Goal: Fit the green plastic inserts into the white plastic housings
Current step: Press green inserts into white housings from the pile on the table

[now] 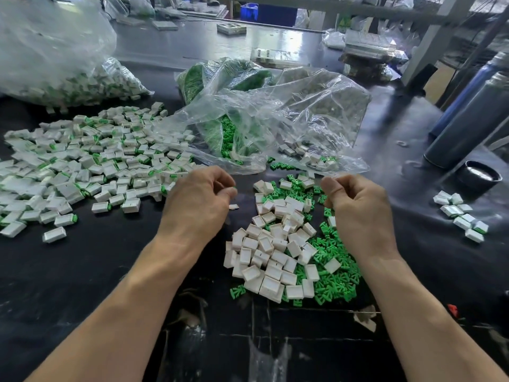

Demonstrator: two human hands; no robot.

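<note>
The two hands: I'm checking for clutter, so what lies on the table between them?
In the head view, between the left hand and right hand lie loose white housings and green inserts.

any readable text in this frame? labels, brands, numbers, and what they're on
None readable.
White housings and green inserts: no print shown.
Clear plastic bags: no print visible.
Dark flask and its cap: no label legible.
Blue bin at the back: no marking legible.
Green-yellow patch by the far frame: possibly a sign, too blurred to read.
</note>
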